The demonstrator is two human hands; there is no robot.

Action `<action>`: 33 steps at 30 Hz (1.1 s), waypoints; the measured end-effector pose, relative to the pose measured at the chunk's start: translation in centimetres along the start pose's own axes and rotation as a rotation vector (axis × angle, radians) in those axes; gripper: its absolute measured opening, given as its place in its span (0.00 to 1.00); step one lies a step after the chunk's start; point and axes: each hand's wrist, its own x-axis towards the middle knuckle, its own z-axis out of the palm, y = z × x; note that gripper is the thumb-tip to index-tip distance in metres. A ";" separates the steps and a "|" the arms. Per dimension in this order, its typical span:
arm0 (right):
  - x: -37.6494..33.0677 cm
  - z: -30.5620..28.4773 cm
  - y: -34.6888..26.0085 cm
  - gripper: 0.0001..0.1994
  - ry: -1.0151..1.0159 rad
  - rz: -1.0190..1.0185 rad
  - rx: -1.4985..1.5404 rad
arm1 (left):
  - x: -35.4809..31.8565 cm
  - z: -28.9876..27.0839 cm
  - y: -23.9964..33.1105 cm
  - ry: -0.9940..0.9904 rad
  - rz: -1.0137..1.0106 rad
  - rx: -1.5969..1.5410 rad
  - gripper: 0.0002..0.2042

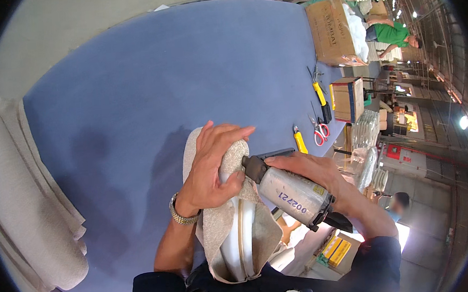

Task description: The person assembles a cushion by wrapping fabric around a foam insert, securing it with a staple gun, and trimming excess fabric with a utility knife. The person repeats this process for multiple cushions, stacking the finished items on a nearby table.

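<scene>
A beige fabric cover point(215, 245) is wrapped around a white padded piece point(230, 249) in front of my body, its near part gaping so that the white inside shows. My left hand point(213, 161) is closed around the upper part of the cover, thumb toward the right, with a metal-band watch on that wrist. In my right hand point(314, 170) is a grey and black staple gun point(288, 191). Its black nose is against or very close to the fabric beside my left thumb; actual contact is hard to tell.
A blue-covered table point(103, 63) spreads ahead. Folded beige fabric point(29, 203) lies along its left edge. At right are yellow-handled pliers point(319, 94), red-handled scissors point(321, 134), yellow-handled cutters point(299, 140), a stuffed cardboard box point(327, 36) and a wooden box point(346, 100). A person in green point(391, 33) stands beyond.
</scene>
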 end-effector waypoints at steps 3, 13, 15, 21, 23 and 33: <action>0.4 -0.5 -0.9 0.42 -0.060 0.092 -0.075 | 0.2 0.1 -0.4 0.011 0.001 -0.009 0.41; 2.7 -2.5 -1.9 0.43 -0.142 0.136 -0.127 | 0.3 0.5 -0.7 0.020 -0.004 0.069 0.42; 3.2 -2.9 -2.6 0.44 -0.170 0.173 -0.117 | 0.5 0.3 -0.6 0.013 -0.016 0.056 0.41; 1.7 -0.6 -1.3 0.42 -0.055 0.177 -0.016 | 3.8 -2.7 -0.8 -0.190 -0.307 -0.272 0.27; 2.6 -0.7 -2.5 0.42 -0.077 0.195 -0.042 | 5.9 -3.0 -0.5 -0.268 -0.429 -0.193 0.37; 4.1 -0.4 -4.9 0.43 -0.140 0.135 -0.227 | 3.0 -1.7 -0.8 0.106 -0.190 -0.092 0.34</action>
